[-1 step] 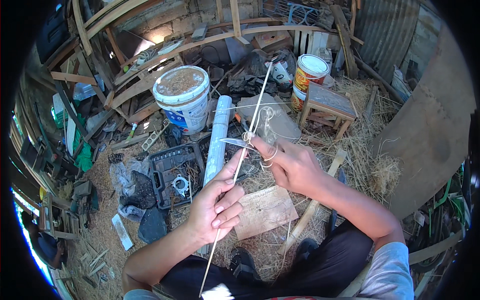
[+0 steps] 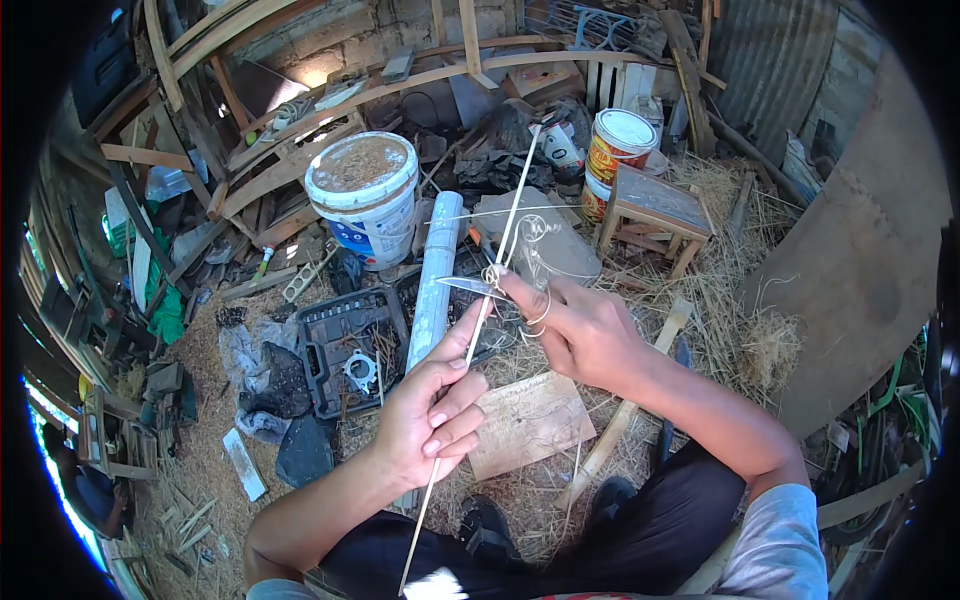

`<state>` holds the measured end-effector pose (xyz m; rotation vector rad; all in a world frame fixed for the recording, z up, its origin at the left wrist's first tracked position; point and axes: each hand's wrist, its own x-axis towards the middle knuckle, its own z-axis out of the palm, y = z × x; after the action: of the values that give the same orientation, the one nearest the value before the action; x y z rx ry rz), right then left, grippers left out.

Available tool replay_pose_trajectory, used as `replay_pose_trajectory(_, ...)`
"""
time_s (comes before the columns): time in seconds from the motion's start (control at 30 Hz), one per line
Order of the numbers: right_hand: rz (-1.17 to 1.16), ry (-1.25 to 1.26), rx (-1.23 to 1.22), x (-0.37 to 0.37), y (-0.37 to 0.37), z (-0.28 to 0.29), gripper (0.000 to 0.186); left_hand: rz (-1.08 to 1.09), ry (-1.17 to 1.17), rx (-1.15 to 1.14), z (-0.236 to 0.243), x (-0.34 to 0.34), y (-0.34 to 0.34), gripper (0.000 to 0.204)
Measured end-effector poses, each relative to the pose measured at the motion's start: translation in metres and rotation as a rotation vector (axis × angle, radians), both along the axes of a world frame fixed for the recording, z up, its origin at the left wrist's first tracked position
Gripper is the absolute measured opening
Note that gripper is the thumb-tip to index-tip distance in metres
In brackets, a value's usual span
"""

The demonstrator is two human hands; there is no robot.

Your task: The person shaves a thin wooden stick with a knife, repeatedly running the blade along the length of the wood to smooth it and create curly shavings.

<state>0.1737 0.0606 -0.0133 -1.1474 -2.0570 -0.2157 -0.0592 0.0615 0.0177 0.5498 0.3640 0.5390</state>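
My left hand [image 2: 425,420] is closed round a long, thin pale strip [image 2: 519,190], forefinger raised along it; the strip runs diagonally from my lap toward the back of the work area. My right hand [image 2: 585,335] grips a knife, its handle hidden, with the blade [image 2: 462,284] pointing left across the strip just above my left fingertips. Curled shavings [image 2: 537,236] cling at the blade and rise beside the strip, and loops of them hang over my right fingers.
Around are a white bucket [image 2: 362,170], stacked cans [image 2: 622,138], a small wooden stool [image 2: 660,195], pipe [image 2: 435,270], open toolbox [image 2: 345,350], board [image 2: 525,430], metal sheet [image 2: 820,290], straw and scrap wood. Another person [image 2: 90,485] is at the far left edge.
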Motion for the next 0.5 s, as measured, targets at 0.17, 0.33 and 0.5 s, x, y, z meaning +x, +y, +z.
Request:
replay_pose_trajectory(0.17,-0.076,0.021,0.036,0.011,0.015,-0.003,0.069,0.010,-0.011,-0.002,-0.004,0.000,0.000,0.060)
replay_pose_trajectory(0.33,-0.417,0.533,-0.129,0.090,0.044,-0.003,0.044,-0.147,0.020,-0.018,0.003,-0.011,-0.017,0.065)
replay_pose_trajectory(0.5,-0.344,0.723,-0.329,0.083,0.041,-0.016,0.044,-0.108,-0.044,-0.011,0.002,-0.015,-0.009,0.060)
